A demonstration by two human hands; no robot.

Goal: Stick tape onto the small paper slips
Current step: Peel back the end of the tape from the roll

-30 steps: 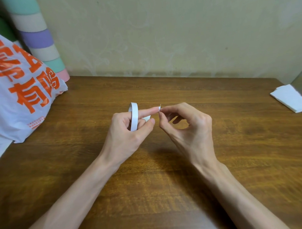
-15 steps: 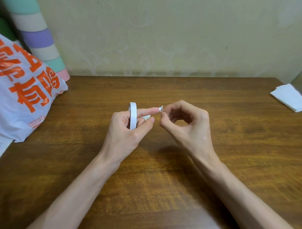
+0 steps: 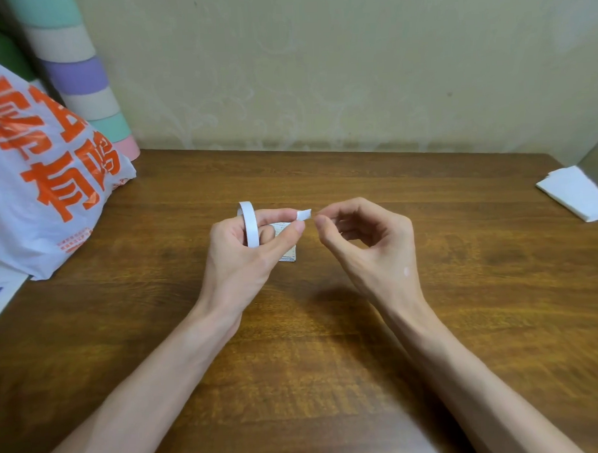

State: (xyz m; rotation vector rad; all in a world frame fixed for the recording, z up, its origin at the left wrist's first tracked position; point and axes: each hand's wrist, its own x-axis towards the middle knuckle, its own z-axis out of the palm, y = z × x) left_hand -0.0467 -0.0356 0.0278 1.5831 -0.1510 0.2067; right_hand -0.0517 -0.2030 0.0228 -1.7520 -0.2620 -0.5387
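Tape end (image 3: 304, 214) pinched by left hand (image 3: 244, 258), long axis pointing right.
Right hand (image 3: 369, 244) curled just beside it, nothing held.

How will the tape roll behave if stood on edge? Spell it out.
The tape roll is a thin, narrow ring, so it would probably roll or topple. Looped over a finger of the left hand, it is likely light. Its free end looks thin, probably floppy.

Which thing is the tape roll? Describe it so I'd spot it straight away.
At the middle of the wooden table, find the left hand. The tape roll is the thin white ring standing on edge around its fingers. Unlike the flat folded white paper at the table's right edge, it is an open hoop.
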